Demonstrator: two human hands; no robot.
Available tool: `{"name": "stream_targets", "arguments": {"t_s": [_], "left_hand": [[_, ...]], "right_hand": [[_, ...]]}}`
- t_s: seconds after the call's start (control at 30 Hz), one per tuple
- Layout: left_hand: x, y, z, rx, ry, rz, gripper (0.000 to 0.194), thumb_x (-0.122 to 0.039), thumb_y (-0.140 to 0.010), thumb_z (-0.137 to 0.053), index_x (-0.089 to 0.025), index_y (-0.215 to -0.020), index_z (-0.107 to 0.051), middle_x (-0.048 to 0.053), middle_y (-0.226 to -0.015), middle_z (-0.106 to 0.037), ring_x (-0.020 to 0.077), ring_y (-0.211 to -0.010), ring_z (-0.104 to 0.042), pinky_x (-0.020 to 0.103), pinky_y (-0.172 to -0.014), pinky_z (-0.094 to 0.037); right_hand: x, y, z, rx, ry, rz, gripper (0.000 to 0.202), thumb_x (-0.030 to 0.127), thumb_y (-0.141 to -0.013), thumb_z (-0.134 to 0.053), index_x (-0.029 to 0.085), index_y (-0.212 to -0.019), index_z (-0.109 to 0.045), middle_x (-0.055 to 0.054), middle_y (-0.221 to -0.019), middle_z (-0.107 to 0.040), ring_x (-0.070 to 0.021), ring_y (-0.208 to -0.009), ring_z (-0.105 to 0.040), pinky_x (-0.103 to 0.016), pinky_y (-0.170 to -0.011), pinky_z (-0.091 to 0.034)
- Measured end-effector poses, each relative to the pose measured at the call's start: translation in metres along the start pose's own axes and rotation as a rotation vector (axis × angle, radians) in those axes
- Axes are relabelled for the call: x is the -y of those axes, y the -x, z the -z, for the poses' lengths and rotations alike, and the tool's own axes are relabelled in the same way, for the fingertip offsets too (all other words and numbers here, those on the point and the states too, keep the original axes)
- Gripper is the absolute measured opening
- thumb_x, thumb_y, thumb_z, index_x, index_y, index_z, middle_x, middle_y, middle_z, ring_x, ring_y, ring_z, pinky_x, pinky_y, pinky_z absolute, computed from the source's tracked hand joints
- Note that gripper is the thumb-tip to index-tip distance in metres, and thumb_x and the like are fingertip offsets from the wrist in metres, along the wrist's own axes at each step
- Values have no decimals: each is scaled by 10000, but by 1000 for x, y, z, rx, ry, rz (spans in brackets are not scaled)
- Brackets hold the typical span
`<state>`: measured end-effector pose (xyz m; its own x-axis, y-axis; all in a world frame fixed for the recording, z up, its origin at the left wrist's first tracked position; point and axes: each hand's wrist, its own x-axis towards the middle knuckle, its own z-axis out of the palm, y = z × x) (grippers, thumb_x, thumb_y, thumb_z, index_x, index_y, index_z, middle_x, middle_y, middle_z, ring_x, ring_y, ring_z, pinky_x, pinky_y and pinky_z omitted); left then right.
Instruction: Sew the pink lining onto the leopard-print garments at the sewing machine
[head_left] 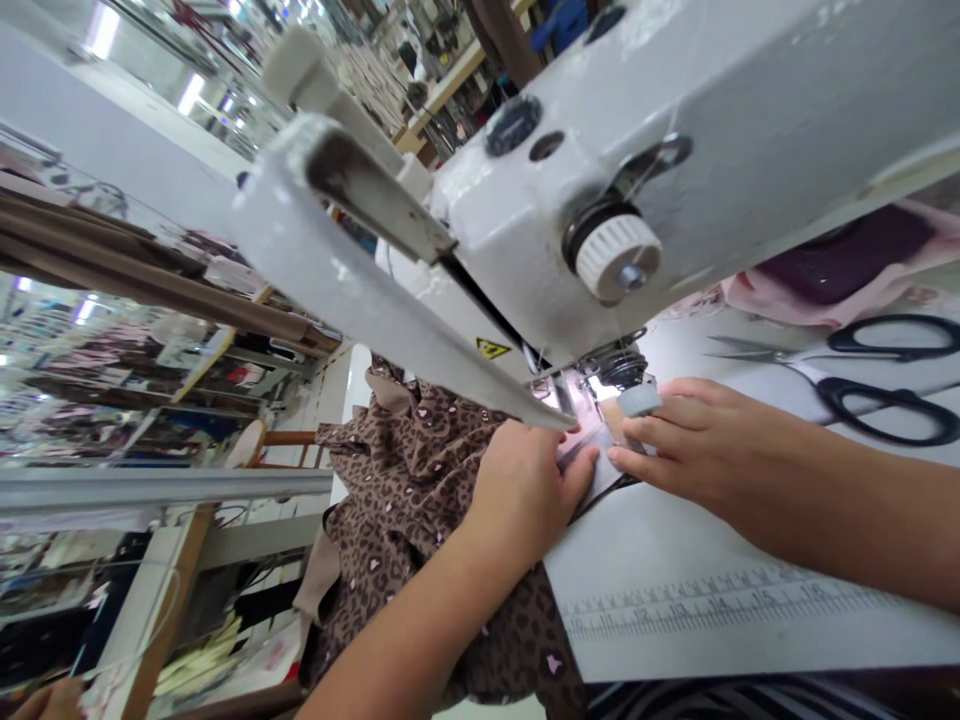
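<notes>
L hand (525,480) and R hand (686,440) are resting close together but apart, w/ the fingertips pointing at each other across a pale pink piece (591,440). That piece is lying flat btwn them, right by the needle area of the machine (495,270). L thumb and R fingertips are touching down at its edges; other L fingertips are hiding behind a white lever (360,290), so can't tell if either hand is pinching cloth or just pressing.

Leopard cloth (420,460), brown w/ dark spots and a few pink marks, is bunching up left of L hand, running under the L forearm and hanging toward the near side. A dark edge of cloth is showing just under the pink piece, btwn the hands. A small grey disc (639,400) is sitting right at the R fingers.

Machine head is looming over both hands, w/ a ribbed white knob (619,255) and a yellow warning sticker (493,347) facing out. Scissors (829,393) w/ blk handles are lying beyond the R forearm, blades pointing toward R hand. Farther off past them, pink cloth (780,295) is lying w/ a dk purple piece (847,255) on it.

Nearer than the hands, a ruler scale (697,605) is running along the white table (652,550), below R forearm; striped cloth (735,697) is showing past the table's near edge. Well left of L hand, brown cloth (150,270) is lying in a long stack; bkgd is blurring.
</notes>
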<state>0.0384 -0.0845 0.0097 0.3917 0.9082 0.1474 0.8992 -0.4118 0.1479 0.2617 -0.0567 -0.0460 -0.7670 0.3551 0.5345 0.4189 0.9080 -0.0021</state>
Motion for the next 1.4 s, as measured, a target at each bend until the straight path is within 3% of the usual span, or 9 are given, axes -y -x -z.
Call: {"name": "stream_targets", "arguments": {"t_s": [0.13,0.23,0.4,0.53,0.7,0.83,1.0,1.13,1.4], "left_hand": [[4,1,1,-47,-111,-434,162,-152,-1013,-530,-185,-905,-647,48,-906,-705,193,-802,-621,338,-758,-513],[6,5,-3,-20,-110,-553,181,-131,-1038,-483,-144,-970,-651,66,-930,-709,186,-829,-636,334,-776,-536],[6,9,-7,-130,-38,-576,181,-89,-1019,-485,-126,-1062,-657,86,-977,-726,188,-919,-680,328,-843,-609],[5,9,-6,-142,-21,-573,184,-73,-1011,-480,-93,-1052,-658,93,-929,-733,185,-871,-694,320,-832,-628],[7,11,-6,-122,-13,-575,211,-96,-1019,-470,-115,-1112,-658,96,-958,-738,197,-911,-702,355,-859,-637],[7,11,-8,-140,-21,-574,194,-94,-1016,-486,-112,-1086,-666,95,-958,-738,190,-909,-703,335,-870,-631],[5,10,-8,-162,-30,-560,231,-93,-1033,-446,-112,-1004,-675,82,-928,-738,173,-853,-684,306,-836,-622],[6,11,-8,-141,-43,-555,251,-92,-1043,-432,-104,-998,-678,79,-921,-738,160,-816,-667,293,-825,-605],[10,12,-14,-148,-6,-516,252,-157,-1066,-437,-136,-1005,-681,60,-931,-742,186,-962,-685,345,-965,-579]], "right_hand": [[1,0,0,1,-5,13,453,178,-743,-568,161,-1182,-675,-111,-1154,-692,-266,-1085,-523,-422,-943,-427],[-3,-1,2,0,-19,64,421,175,-795,-529,159,-1188,-678,-107,-1128,-704,-261,-1074,-522,-415,-914,-441],[-9,-1,3,4,-97,64,485,86,-745,-530,141,-1212,-649,-106,-1117,-709,-245,-1065,-538,-385,-831,-447],[-9,1,4,2,-183,31,543,7,-718,-501,179,-1217,-630,-67,-1115,-712,-214,-1029,-552,-373,-821,-422],[-4,5,9,83,-99,82,374,173,-805,-600,162,-1174,-659,-117,-1113,-685,-258,-995,-524,-428,-850,-412],[-2,7,7,94,-89,88,395,195,-786,-624,169,-1179,-660,-122,-1200,-662,-253,-977,-530,-420,-828,-435],[-2,2,-1,12,-155,48,516,43,-749,-485,149,-1233,-627,-79,-1175,-704,-239,-1152,-553,-401,-908,-445],[-4,-4,1,-56,-145,51,517,-12,-761,-417,141,-1200,-645,-42,-1149,-743,-215,-1123,-581,-379,-957,-431],[-8,-8,13,117,-54,107,465,48,-806,-517,167,-1230,-665,-42,-1259,-717,-221,-1140,-547,-366,-1015,-405]]}}
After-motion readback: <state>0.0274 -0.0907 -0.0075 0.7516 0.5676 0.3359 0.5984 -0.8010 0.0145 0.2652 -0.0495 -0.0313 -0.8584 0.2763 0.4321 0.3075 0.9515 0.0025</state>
